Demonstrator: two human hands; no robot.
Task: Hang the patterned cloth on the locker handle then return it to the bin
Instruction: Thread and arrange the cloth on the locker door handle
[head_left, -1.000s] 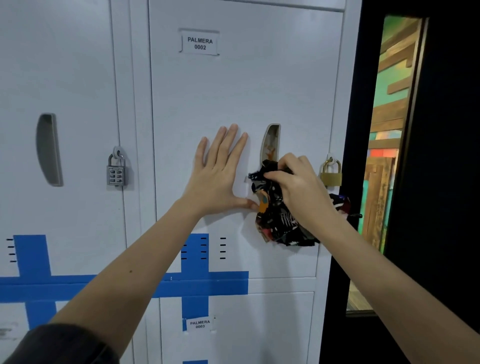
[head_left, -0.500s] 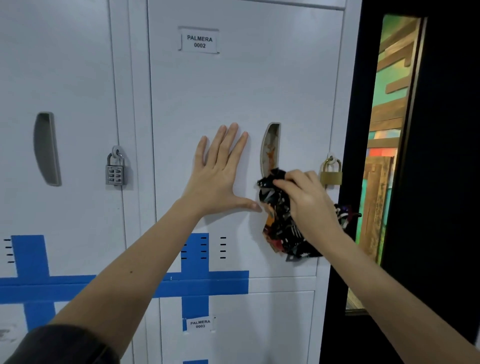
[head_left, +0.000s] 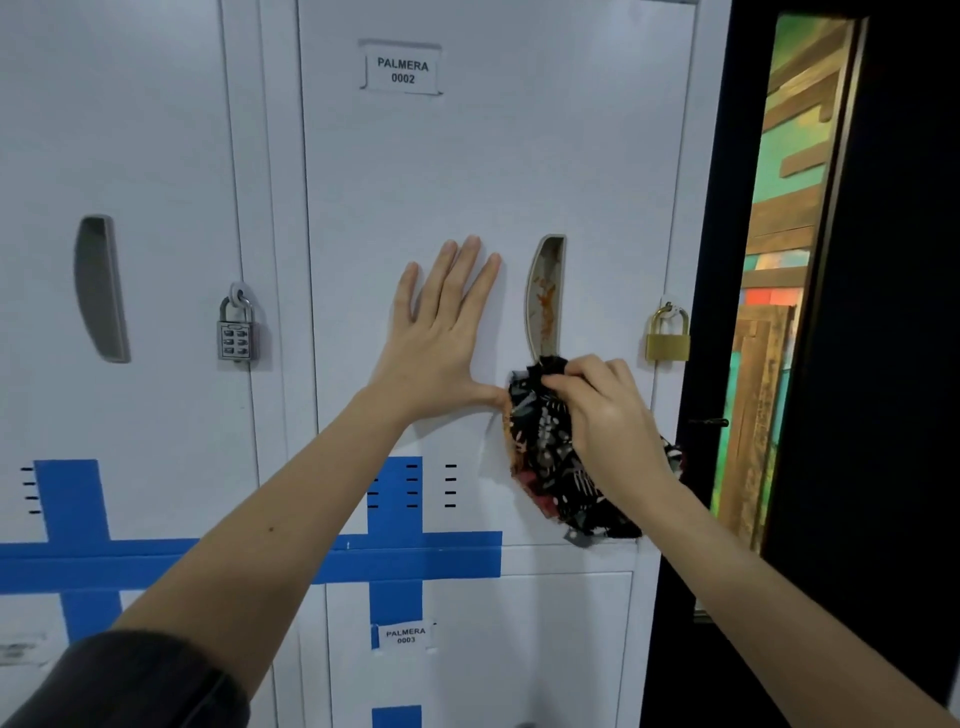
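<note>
White painted metal makes up the locker door (head_left: 467, 171), which bears a label (head_left: 402, 71) reading PALMERA 0002. The left hand (head_left: 441, 338) lies flat against the door, fingers spread apart and empty, just left of the recessed handle (head_left: 544, 296). The thumb tip reaches the cloth's left edge; whether the two touch cannot be told. Rust-coloured marks show inside the handle recess.

The right hand (head_left: 608, 410) is closed on the patterned cloth (head_left: 545, 457), pinching its upper edge just below the lower end of the handle. The cloth is black with pale and red figures; it hangs bunched against the door, and the hand and forearm cover its right part. Whether any of the cloth is caught in the handle cannot be made out.

A brass padlock (head_left: 668, 338) hangs right of the handle. A grey combination padlock (head_left: 237, 338) hangs on the neighbouring door to the left. Blue tape (head_left: 410, 558) crosses the lower doors. A smaller label (head_left: 405, 635) below reads PALMERA 0003. At the right, a dark frame (head_left: 883, 312) cuts off a coloured wooden surface (head_left: 779, 260), only a strip of which shows. A dark sleeve (head_left: 130, 680) covers the left upper arm at the bottom edge.
</note>
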